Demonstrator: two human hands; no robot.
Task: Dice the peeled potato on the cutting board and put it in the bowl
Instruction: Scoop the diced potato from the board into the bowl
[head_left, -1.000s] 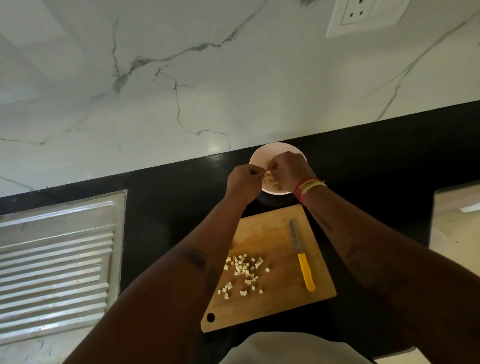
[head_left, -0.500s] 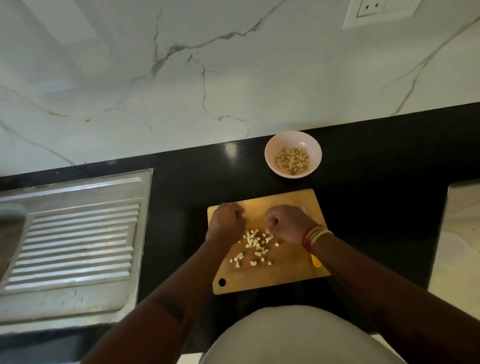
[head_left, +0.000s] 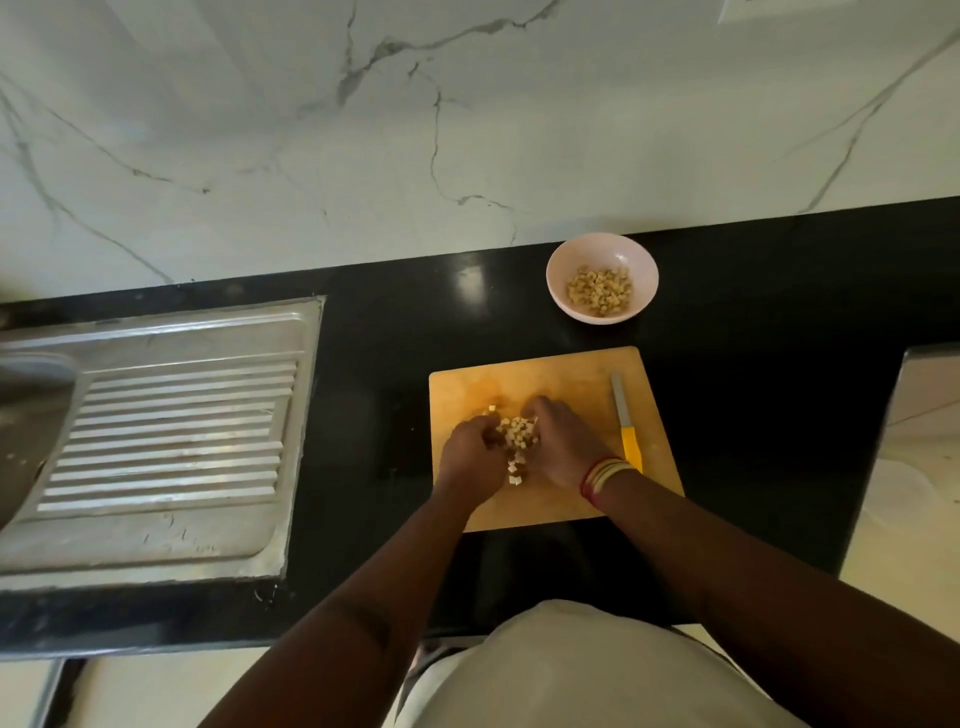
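A small pile of diced potato (head_left: 517, 436) lies on the wooden cutting board (head_left: 566, 374) on the black counter. My left hand (head_left: 470, 454) and my right hand (head_left: 561, 441) cup the pile from both sides, fingers curled in around the cubes. A few loose cubes sit at the near edge of the pile. Behind the board stands a pale pink bowl (head_left: 563, 260) holding more potato cubes (head_left: 600, 291). A knife with a yellow handle (head_left: 626, 421) lies on the board's right side, untouched.
A steel sink drainboard (head_left: 166, 436) fills the counter's left part. A marble wall (head_left: 467, 130) rises behind the counter. A pale surface (head_left: 919, 467) lies at the right edge.
Both hands left the bowl and came back to the board. They have swept the scattered cubes together into a tighter pile between them.
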